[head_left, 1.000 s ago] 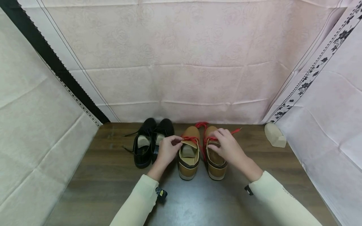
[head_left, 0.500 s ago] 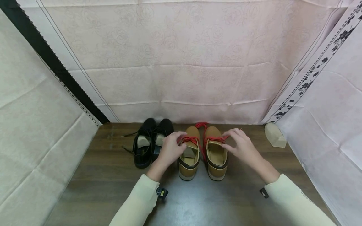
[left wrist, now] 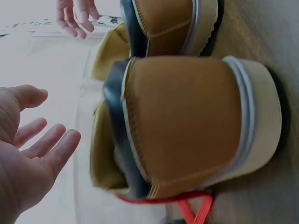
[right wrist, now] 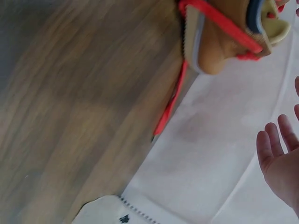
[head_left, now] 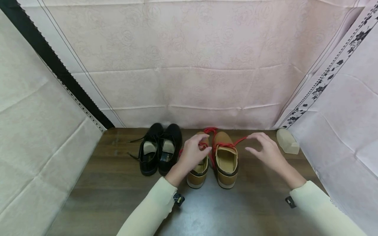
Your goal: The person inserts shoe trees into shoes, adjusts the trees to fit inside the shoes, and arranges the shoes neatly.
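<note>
Two brown shoes with red laces stand side by side on the floor, heels towards me. Over the left brown shoe (head_left: 197,179) hovers my left hand (head_left: 191,152), thumb and fingers spread, covering much of its lacing. The left wrist view shows this hand (left wrist: 35,156) apart from the shoe's heel (left wrist: 184,121). The right brown shoe (head_left: 226,160) lies fully visible, its opening bare. A red lace (head_left: 240,141) runs out from it to the right, towards my right hand (head_left: 267,150). In the right wrist view that hand (right wrist: 280,161) holds nothing, and a lace end (right wrist: 166,116) lies loose below.
A pair of black shoes (head_left: 169,144) with pale pieces inside stands left of the brown ones. Near the right wall sits a cream-coloured block (head_left: 287,141). Patterned cloth walls (head_left: 189,98) border the wooden floor (head_left: 251,209) at the back and both sides.
My right hand has left the right brown shoe's laces and moved right. My left hand has loosened from the left shoe's laces and shifted right over that shoe. The shoes stay put.
</note>
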`<state>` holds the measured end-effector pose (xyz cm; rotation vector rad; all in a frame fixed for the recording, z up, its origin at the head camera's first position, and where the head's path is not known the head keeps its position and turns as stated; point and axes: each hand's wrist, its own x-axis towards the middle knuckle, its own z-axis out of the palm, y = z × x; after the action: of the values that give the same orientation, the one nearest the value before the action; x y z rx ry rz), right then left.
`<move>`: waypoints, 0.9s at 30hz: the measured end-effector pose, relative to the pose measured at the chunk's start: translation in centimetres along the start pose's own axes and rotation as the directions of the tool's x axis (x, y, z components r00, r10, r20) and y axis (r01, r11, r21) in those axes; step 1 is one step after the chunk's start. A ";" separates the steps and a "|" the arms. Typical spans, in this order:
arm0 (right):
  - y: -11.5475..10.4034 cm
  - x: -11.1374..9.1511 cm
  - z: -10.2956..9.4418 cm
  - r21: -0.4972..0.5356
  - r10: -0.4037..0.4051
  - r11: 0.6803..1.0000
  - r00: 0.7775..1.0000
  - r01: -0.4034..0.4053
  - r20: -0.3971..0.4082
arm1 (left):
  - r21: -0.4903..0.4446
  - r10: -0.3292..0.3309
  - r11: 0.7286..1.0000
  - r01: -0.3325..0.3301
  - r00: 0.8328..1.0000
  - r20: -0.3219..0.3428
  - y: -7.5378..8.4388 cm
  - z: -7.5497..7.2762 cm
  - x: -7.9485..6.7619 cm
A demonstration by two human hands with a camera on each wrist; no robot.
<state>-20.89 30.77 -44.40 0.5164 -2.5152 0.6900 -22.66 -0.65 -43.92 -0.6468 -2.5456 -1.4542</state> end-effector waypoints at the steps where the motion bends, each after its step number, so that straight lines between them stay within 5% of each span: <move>1: 0.3 -0.1 -0.1 -0.004 0.001 1.000 1.000 -0.001 -0.006 | -0.003 -0.004 1.000 0.004 1.000 0.001 0.0 0.3 0.1; 13: 3.5 -1.7 -0.8 -0.039 0.062 0.997 0.998 -0.062 -0.009 | 0.061 -0.019 0.998 0.016 0.999 0.051 1.7 2.7 1.2; 20: 4.9 -2.5 -0.9 -0.056 0.127 0.990 0.992 -0.126 0.000 | 0.111 -0.099 0.990 0.086 0.989 0.115 1.8 3.9 1.9; 27: 6.1 -2.8 -1.0 -0.054 0.097 0.994 0.994 -0.100 -0.051 | 0.118 -0.185 0.979 0.167 0.970 0.156 1.5 5.0 2.3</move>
<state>-21.12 36.87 -47.43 0.3538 -2.5208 0.6575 -23.61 4.89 -44.63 -0.5604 -2.8516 -1.3588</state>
